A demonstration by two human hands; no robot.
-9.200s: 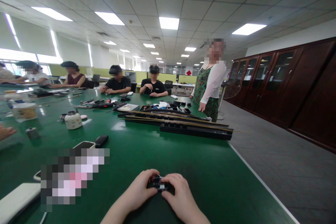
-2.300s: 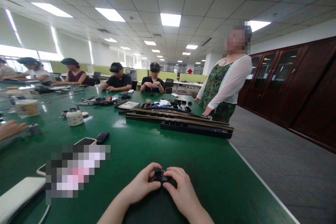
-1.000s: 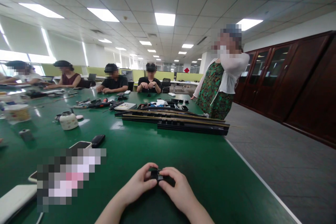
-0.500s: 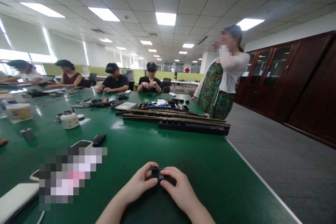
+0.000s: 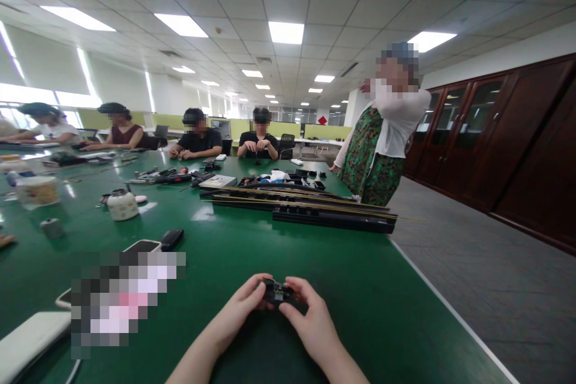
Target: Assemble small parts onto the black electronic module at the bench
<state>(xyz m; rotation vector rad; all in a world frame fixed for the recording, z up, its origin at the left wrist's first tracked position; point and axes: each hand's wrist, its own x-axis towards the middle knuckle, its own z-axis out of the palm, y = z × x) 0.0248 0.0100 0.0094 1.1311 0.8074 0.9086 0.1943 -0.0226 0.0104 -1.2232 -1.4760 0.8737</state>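
A small black plastic part is held between my two hands, just above the green table. My left hand grips its left side, with the thumb pressed on the near face and the fingers curled behind. On the other side, my right hand has its fingertips at the far right edge and its thumb at the near lower edge. Small details with a yellowish tint show in the middle of the part. Its exact kind is too small to make out.
Long black rails with thin brass-coloured rods lie across the table. Phones and a white device rest at left. A floral jar and a grey cylinder stand beyond. Several people sit around; one person stands at right.
The black part has been turned in my hands, so more of its inner face shows. My right fingers have shifted up and right, with a wider spread from the thumb.
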